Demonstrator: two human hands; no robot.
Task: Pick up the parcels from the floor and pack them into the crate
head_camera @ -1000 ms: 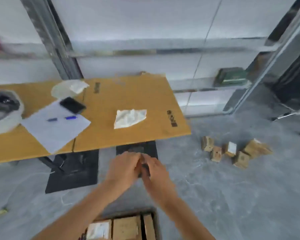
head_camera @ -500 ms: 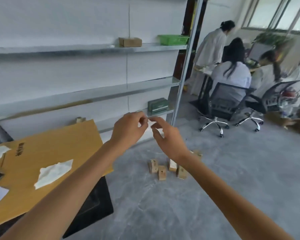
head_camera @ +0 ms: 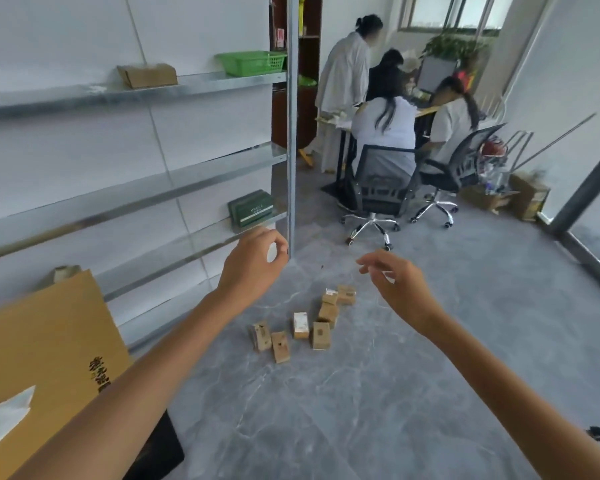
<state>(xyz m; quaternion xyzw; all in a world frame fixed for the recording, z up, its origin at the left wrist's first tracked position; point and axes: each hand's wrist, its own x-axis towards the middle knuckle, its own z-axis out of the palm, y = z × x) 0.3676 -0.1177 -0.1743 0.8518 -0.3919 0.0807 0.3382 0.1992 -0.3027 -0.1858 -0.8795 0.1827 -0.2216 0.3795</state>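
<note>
Parcels of brown cardboard [head_camera: 321, 336], small and boxy, lie clustered on the grey floor [head_camera: 395, 393], likely light, stiff yet crushable, so pinch opposite flat faces; your right hand [head_camera: 402, 289] hovers slack, apart from your left hand [head_camera: 250, 271], whose curled grip I cannot read.

Even, soft daylight reaches me from the window [head_camera: 430, 10] at the back, where the glass is blown out. Shadows on the grey floor [head_camera: 361, 393] are faint. My left hand [head_camera: 253, 265] and right hand [head_camera: 397, 287] smear with motion blur, and the wide lens bows the shelf [head_camera: 84, 95] lines.
</note>
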